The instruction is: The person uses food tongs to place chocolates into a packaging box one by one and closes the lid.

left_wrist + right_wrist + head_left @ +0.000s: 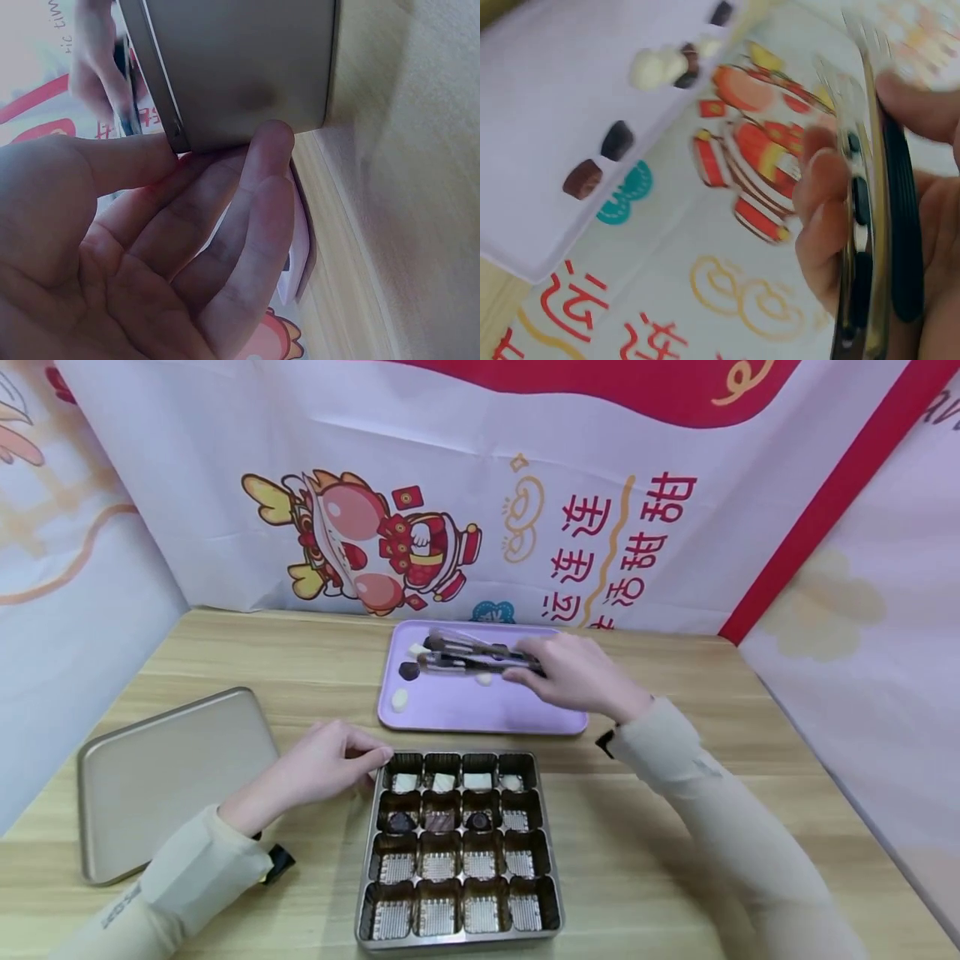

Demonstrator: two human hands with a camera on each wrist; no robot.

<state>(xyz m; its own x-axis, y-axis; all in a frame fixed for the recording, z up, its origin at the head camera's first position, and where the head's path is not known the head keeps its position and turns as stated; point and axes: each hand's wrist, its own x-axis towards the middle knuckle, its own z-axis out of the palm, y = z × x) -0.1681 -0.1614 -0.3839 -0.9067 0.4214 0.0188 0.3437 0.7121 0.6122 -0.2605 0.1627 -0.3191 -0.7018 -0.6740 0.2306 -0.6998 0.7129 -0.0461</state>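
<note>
My right hand [577,672] holds a pair of metal tongs [487,665] with dark grips over the lilac tray [450,717]. In the right wrist view nothing shows between the blurred tong tips [855,56]. White and dark chocolates [400,699] lie on the tray's left and back part. My left hand [322,767] pinches the far left corner of a square metal box [465,945], thumb at the rim, fingers around the side. White pieces [477,781] fill the box's back row of compartments. Dark and brown pieces [439,821] sit in three compartments of the second row.
A metal lid [176,785] lies on the wooden table [622,827] left of the box, beside my left forearm. Behind the tray hangs a printed cloth [465,452] with a red cartoon figure. Cloth walls also stand at both sides.
</note>
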